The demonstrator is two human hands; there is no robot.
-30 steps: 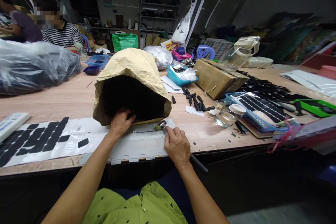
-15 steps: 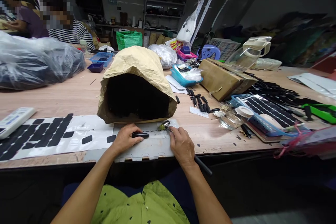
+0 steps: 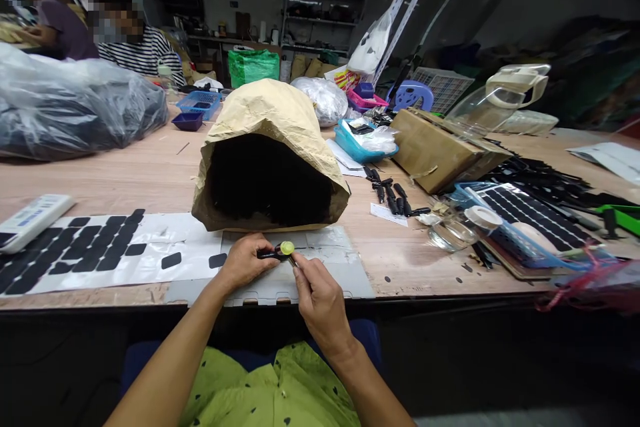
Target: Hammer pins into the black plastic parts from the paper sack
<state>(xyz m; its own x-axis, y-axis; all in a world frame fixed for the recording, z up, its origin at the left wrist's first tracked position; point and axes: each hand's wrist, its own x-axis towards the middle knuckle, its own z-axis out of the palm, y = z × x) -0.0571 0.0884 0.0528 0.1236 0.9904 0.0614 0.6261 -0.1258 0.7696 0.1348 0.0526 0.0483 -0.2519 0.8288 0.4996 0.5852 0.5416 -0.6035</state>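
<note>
My left hand (image 3: 245,261) is closed on a small black cylindrical piece (image 3: 267,255), held low over a grey board (image 3: 345,270) at the table's front edge. In my right hand (image 3: 324,300) is a small hammer (image 3: 287,248) with a yellow-green face, gripped by its handle. The hammer head is at the right end of the black piece; whether the two touch I cannot tell. Just behind my hands, a brown paper sack (image 3: 270,107) lies with its dark mouth facing me. A white sheet with black rounded pads (image 3: 171,260) lies left of my left hand.
Several black pieces (image 3: 401,203) lie right of the sack, near a cardboard box (image 3: 435,153) and a clear jar (image 3: 445,235). A blue basket (image 3: 520,240) stands further right. At left are a white device (image 3: 37,220) and a large plastic bag (image 3: 80,107). Two people sit beyond.
My right hand has moved left with the hammer, bringing its head from right of the black piece to that piece's end. The view has shifted slightly.
</note>
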